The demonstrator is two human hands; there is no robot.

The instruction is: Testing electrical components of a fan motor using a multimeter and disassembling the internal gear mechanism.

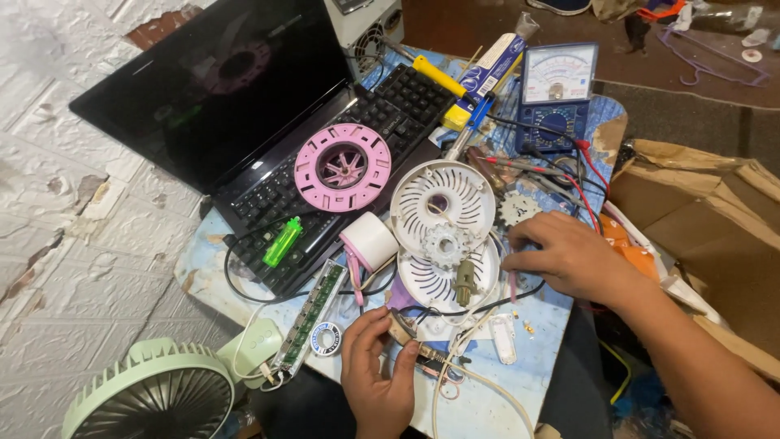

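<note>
My left hand is at the near edge of the small table, its fingers pinched on a small tan part with wires running off it. My right hand rests palm down on the table's right side, fingers curled beside a white round vented fan housing. A second white vented disc lies below it with a white gear and a small olive motor on top. Whether the right hand holds anything is hidden under its fingers.
An open black laptop carries a pink round fan part and a green lighter. An analog multimeter with red and black leads, a yellow-handled tool, a white tape roll, a circuit strip, a green desk fan, and cardboard.
</note>
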